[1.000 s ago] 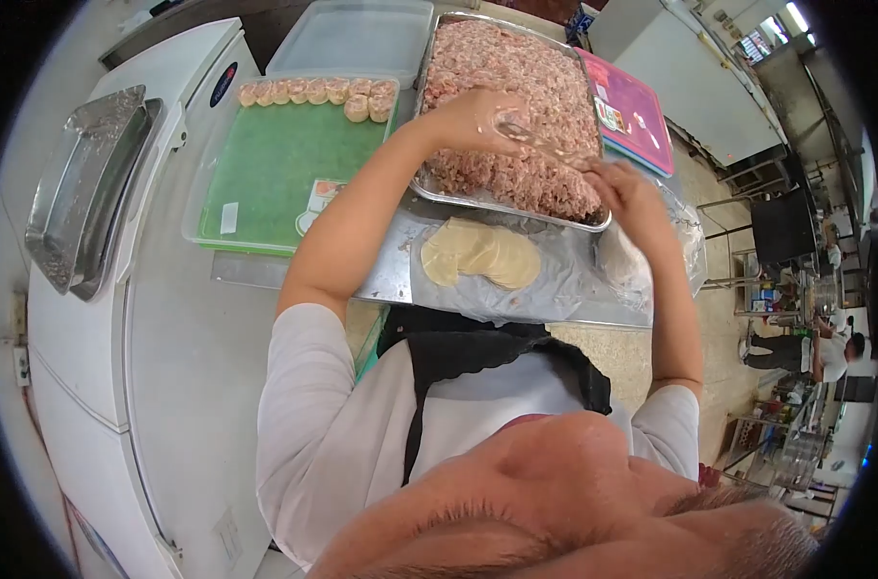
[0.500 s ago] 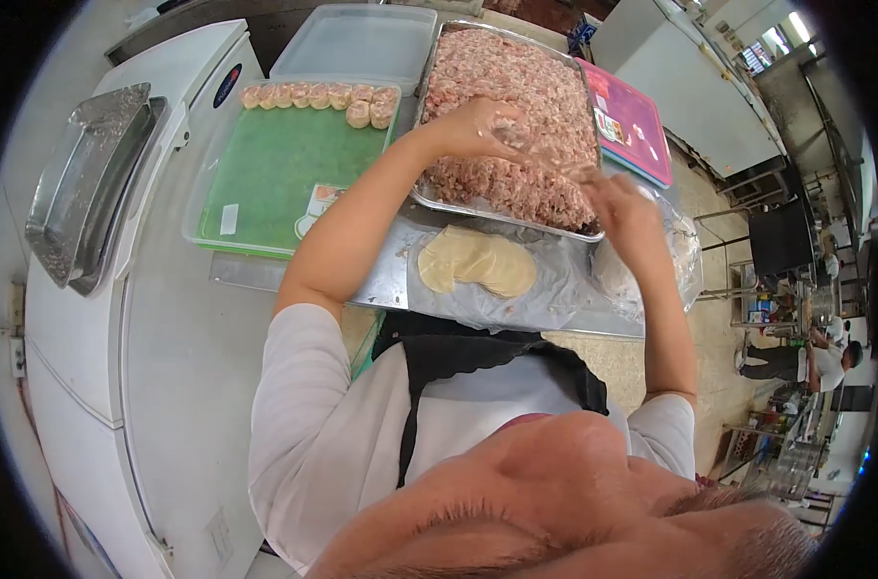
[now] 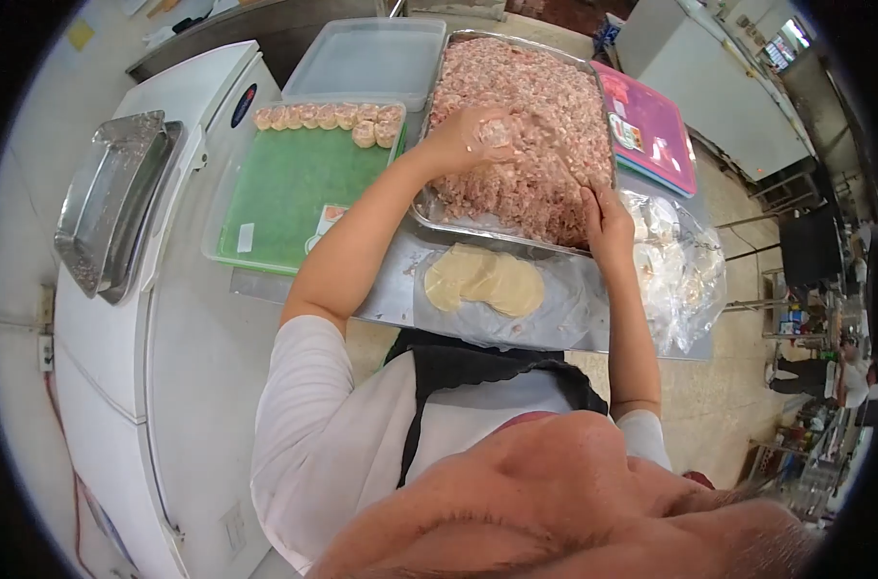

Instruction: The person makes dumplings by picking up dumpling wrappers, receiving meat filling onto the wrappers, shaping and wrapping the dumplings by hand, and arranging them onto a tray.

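Ground meat (image 3: 516, 87) fills a large metal tray (image 3: 439, 214). My left hand (image 3: 473, 137) rests over the left side of the meat, fingers loosely spread and smeared with pale bits. At the tray's right front, my right hand (image 3: 608, 224) is closed, its fingertips at the meat. A thin line runs up-left from it across the meat, perhaps a flat tool; I cannot make out what it is. Thin round dough wrappers (image 3: 485, 280) lie overlapping on plastic in front of the tray. Filled dumplings (image 3: 328, 117) line the far edge of a green-based container (image 3: 299, 188).
An empty-looking clear container (image 3: 362, 63) stands behind the green one. Pink and blue lids (image 3: 651, 130) lie right of the tray. A clear plastic bag (image 3: 675, 275) sits at the right front. Metal pans (image 3: 111, 207) rest on the white freezer (image 3: 207, 386). Another person (image 3: 849, 376) stands far right.
My right hand has come down and left against the meat's front right. The raised front edge of the meat now looks flatter. My left hand stays over the meat with its fingers more bent.
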The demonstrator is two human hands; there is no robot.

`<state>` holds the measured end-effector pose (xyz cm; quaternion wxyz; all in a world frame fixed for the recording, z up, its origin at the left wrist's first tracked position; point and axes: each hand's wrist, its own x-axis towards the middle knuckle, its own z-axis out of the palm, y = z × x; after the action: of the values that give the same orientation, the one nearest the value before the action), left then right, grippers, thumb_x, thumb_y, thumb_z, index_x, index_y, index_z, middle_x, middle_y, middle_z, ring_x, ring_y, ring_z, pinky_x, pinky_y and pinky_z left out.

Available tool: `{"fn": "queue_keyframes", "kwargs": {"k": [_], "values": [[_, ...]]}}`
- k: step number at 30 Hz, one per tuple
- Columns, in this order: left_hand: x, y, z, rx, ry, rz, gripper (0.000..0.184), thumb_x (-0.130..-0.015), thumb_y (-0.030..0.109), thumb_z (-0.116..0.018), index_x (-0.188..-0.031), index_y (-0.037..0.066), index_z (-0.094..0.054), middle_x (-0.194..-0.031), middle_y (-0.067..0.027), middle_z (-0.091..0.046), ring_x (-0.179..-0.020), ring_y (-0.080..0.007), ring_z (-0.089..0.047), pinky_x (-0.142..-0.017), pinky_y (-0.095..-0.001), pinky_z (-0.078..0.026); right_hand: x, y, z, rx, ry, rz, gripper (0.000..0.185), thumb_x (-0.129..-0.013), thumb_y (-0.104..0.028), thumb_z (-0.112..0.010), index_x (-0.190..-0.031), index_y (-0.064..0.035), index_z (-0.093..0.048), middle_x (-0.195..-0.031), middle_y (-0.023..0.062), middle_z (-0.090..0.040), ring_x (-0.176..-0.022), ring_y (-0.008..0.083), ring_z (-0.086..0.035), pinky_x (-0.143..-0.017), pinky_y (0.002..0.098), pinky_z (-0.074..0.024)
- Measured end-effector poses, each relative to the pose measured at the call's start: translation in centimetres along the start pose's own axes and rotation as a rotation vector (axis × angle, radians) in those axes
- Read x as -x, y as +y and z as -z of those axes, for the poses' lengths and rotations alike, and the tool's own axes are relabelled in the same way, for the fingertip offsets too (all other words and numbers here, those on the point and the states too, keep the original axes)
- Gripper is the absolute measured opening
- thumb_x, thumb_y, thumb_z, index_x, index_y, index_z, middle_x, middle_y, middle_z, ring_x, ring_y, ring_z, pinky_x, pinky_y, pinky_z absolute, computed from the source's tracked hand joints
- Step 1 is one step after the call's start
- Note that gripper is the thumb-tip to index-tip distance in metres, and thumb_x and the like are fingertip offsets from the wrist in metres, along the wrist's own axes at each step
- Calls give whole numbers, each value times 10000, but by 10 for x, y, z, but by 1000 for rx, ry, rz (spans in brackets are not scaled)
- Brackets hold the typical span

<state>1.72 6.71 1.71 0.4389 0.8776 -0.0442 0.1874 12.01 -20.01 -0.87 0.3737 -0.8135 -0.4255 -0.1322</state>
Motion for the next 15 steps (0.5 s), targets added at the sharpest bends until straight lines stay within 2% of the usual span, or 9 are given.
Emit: {"fn": "queue_keyframes", "kwargs": {"k": [3,6,9,11,15], "values": [[3,6,8,97,75,82,450,-749,253,-783,-1127,64,-630,-1020,-98,-666,-962,-198,-636,-875,-331,-483,7,12,-16,27,20,13,258,-937,-216,-586,-1088,-15,-644,-1016,195,-661,-898,378,-637,-765,419,-506],[2,5,45,160,240,23,488,-767,144,-775,-1202,51,-576,-1038,-32,-631,-968,-133,-600,-884,-306,-487,8,12,-12,19,-23,5,264,-938,-222,-584,-1090,-14,-646,-1000,194,-668,-911,371,-637,-781,413,-503],[27,16,86,273,508,67,424,-764,196,-752,-1126,40,-595,-1043,-54,-639,-961,-149,-612,-811,-303,-504,7,10,-9,-53,-62,-53,269,-938,-229,-587,-1084,-12,-652,-1011,194,-668,-919,365,-638,-785,404,-503],[55,13,111,22,554,54,528,-751,198,-753,-1216,39,-561,-1029,-85,-639,-955,-159,-616,-794,-299,-511,7,14,-9,-86,-71,-57,270,-937,-230,-589,-1074,-7,-655,-1011,194,-669,-918,366,-639,-787,402,-503],[107,-44,137,-466,408,369,653,-739,205,-753,-1316,53,-486,-1082,-157,-641,-984,-250,-638,-810,-353,-518,7,16,-8,-178,-10,-54,267,-932,-227,-595,-1055,1,-661,-994,199,-668,-903,373,-639,-778,407,-500]]}}
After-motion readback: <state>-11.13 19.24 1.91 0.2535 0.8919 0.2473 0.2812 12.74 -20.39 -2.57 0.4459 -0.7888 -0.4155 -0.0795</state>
